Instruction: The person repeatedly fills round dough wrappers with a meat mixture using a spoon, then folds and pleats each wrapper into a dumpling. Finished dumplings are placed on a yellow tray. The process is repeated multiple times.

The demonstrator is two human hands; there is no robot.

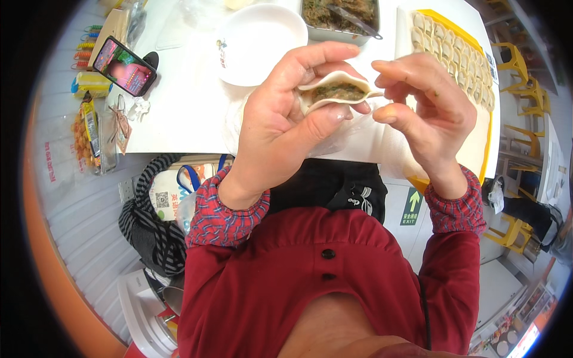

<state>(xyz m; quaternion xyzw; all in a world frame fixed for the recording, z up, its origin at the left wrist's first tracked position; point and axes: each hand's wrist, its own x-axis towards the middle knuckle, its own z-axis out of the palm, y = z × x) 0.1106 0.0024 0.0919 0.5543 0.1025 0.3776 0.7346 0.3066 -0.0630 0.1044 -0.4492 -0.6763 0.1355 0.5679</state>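
In my left hand (291, 107) rests a partly folded dumpling (338, 91), its round dough wrapper gaping over a greenish-brown filling. The wrapper's right end is pinched to a point. Just right of that point, my right hand (429, 103) has its thumb and forefinger apart, with nothing visible between them. Beyond the hands a metal pan of minced filling (313, 18) holds a flat metal spatula (356, 20). A white round plate (264, 44) lies to the left of the pan. Rows of shaped dumplings (447, 49) cover the far part of a yellow-rimmed tray (485, 147) at the right.
At the table's left a smartphone (125, 66) leans on a stand, its screen lit. Near it lie eyeglasses (120, 121), a crumpled tissue (139, 108) and snack packets (89, 129). Clear plastic film (335, 145) is under my hands. Yellow stools (515, 62) stand at the right.
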